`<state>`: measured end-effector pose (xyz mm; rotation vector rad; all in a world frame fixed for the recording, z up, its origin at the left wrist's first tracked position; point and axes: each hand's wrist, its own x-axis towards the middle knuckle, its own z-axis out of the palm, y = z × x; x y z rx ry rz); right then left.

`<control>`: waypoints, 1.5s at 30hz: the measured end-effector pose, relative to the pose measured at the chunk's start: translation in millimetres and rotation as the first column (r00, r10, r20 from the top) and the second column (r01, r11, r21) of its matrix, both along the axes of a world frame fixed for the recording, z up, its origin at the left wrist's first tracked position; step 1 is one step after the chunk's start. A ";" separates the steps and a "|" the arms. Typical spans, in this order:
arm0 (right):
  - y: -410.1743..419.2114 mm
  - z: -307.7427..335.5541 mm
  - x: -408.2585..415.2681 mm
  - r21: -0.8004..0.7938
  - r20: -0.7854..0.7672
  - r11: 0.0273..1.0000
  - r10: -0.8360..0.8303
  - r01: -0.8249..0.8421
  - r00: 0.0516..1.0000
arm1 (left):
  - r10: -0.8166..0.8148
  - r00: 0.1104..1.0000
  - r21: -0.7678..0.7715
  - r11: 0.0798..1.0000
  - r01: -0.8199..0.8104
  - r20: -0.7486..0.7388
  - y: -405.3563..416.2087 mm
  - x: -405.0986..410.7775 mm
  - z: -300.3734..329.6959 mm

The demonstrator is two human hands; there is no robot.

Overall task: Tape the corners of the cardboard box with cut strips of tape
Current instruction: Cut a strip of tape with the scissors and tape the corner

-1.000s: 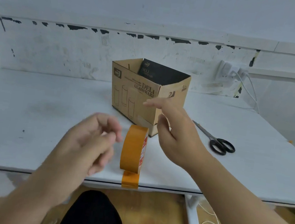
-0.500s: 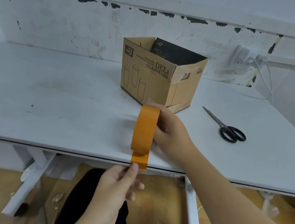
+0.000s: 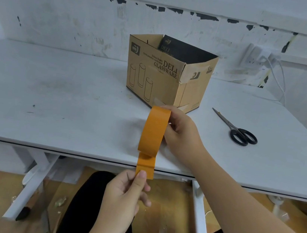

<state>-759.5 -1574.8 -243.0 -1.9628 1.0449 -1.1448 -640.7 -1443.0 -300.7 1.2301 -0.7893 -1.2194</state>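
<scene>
An open brown cardboard box (image 3: 154, 73) printed "DELI GLASSWARE" stands on the white table (image 3: 61, 103), with old tape on its near corner. An orange tape roll (image 3: 153, 130) stands on edge in front of the box, near the table's front edge. My right hand (image 3: 183, 134) grips the roll from the right side. The roll's free end (image 3: 145, 165) hangs over the table edge, and my left hand (image 3: 126, 193) pinches its lower left corner between thumb and fingers, below the table edge.
Black-handled scissors (image 3: 239, 132) lie on the table to the right of the box. A white plug and cable (image 3: 263, 58) hang on the wall at the back right. White table legs (image 3: 28, 183) and a wooden floor show below.
My right hand came down from in front of the box and took hold of the roll. My left hand dropped below the table edge and pinched the hanging tape end.
</scene>
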 end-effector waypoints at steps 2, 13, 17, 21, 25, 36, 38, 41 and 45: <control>0.2 0.0 0.0 -0.020 -0.011 1.000 0.008 -0.008 1.000 | -0.021 1.000 -0.014 1.000 0.021 -0.021 10.4 0.0 1.9; 3.3 1.3 -0.3 -0.130 -0.060 0.991 -0.050 0.042 0.997 | -0.097 0.994 -0.003 0.995 0.097 -0.042 41.1 12.9 -12.0; 1.4 1.6 0.6 -0.065 -0.051 0.998 -0.020 0.016 0.999 | -0.121 0.990 0.003 0.993 0.121 0.076 20.8 11.3 -35.1; -0.5 2.4 1.6 -0.031 -0.065 0.999 0.010 -0.012 0.998 | -0.108 0.978 -0.013 0.994 0.112 0.180 -2.3 6.9 -48.3; -1.2 6.5 1.5 0.000 -0.109 0.999 0.042 -0.042 0.993 | -0.083 0.946 -0.084 0.990 0.115 0.315 -17.8 8.1 -55.2; 12.3 17.9 -17.1 0.066 -0.172 0.998 0.014 -0.003 0.985 | -0.047 0.969 -0.077 0.995 0.068 0.244 -15.4 5.0 -59.6; 13.4 19.4 -23.8 0.060 -0.205 0.998 -0.006 0.018 0.979 | -0.043 0.975 -0.071 0.996 0.060 0.220 -14.5 3.4 -59.8; 13.4 22.8 -45.1 -0.020 -0.206 0.990 -0.142 0.141 0.968 | -0.035 0.977 -0.061 0.997 0.049 0.211 -14.3 2.3 -59.3; 2.4 29.0 -98.5 -0.272 -0.427 0.843 -0.537 0.464 0.727 | -0.043 0.972 -0.062 0.996 0.059 0.230 -13.5 4.4 -58.5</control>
